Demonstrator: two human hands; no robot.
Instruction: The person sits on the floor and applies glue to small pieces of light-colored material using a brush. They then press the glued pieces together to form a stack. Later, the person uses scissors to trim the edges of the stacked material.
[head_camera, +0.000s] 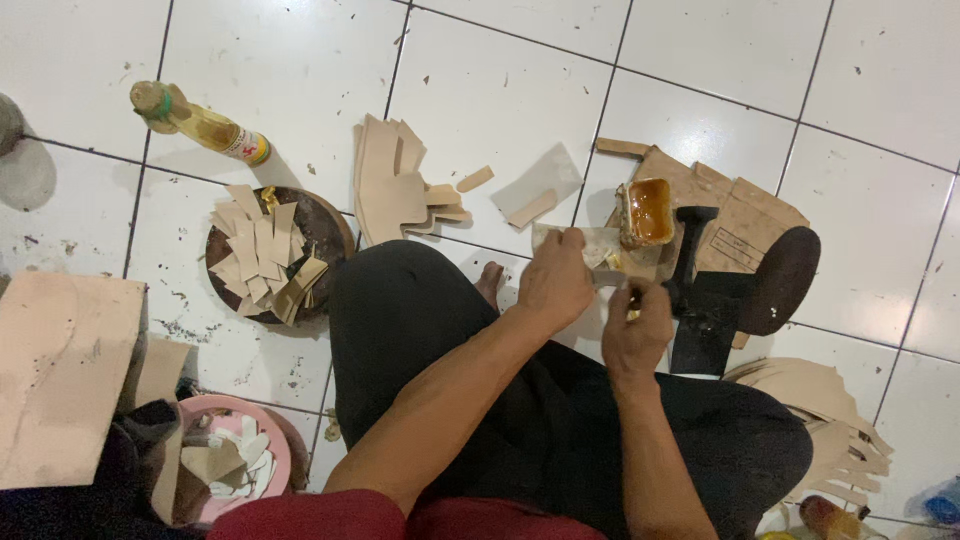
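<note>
Leather piece sits pinched in our left hand, our right hand's grip closed on a small tool beside it. Just beyond, the glue tub stands open; cut pieces lie heaped farther left, so we judge work midway.

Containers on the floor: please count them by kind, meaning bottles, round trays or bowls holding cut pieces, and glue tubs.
Glass bottle with yellow liquid: 1
Round dark tray piled with tan cut pieces: 1
Pink bowl holding pale cut pieces: 1
Small tub of amber glue, just beyond the left hand and right hand: 1
Total: 4

One bottle, two hands, one glue tub.
</note>
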